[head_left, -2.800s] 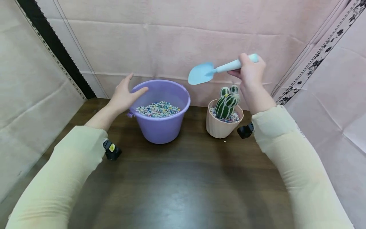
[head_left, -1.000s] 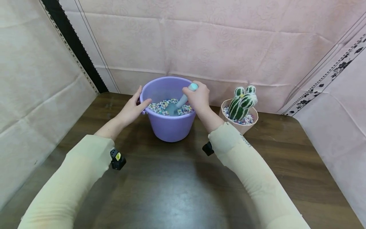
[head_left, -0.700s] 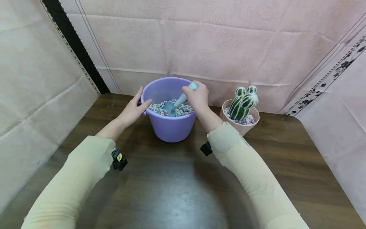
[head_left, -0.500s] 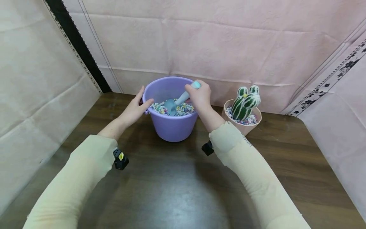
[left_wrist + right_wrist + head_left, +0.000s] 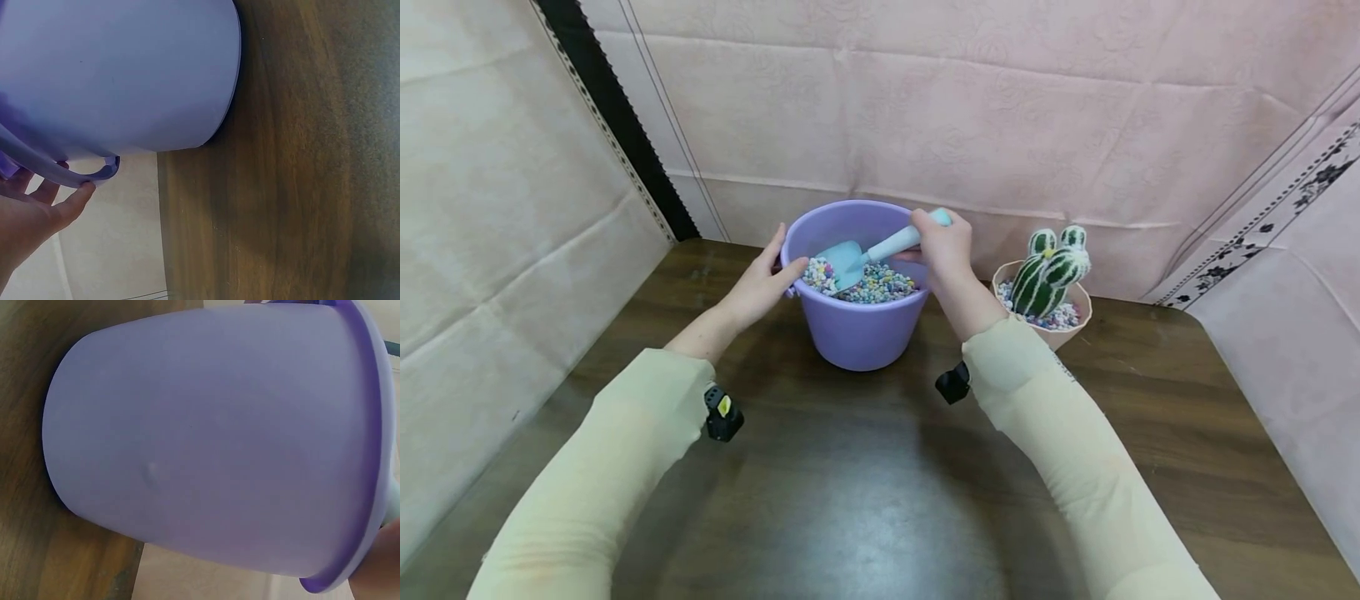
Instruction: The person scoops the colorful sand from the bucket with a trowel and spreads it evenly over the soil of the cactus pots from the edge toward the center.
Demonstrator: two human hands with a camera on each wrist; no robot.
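Observation:
A purple bucket point(image 5: 861, 337) stands on the table, partly filled with small multicoloured beads point(image 5: 883, 285). My left hand point(image 5: 756, 290) grips its left rim, thumb over the edge; in the left wrist view the fingers of that hand point(image 5: 34, 215) are at the bucket's handle point(image 5: 75, 178). My right hand point(image 5: 946, 248) holds a light blue trowel point(image 5: 891, 246) by its handle, above the bucket's right side. The trowel's blade lies low inside the bucket, tilted, with beads at its tip. The bucket's wall point(image 5: 206, 437) fills most of the right wrist view.
Right of the bucket stands a cream pot point(image 5: 1054, 336) with a green-and-white knitted-looking cactus point(image 5: 1041, 279) in more beads. Dark wooden table point(image 5: 842, 483) extends in front. Pale cloth point(image 5: 925, 125) hangs behind and at both sides.
The trowel went from above the pot down into the bucket's beads, and its blade has now lifted and flattened somewhat. My left hand came onto the bucket's rim.

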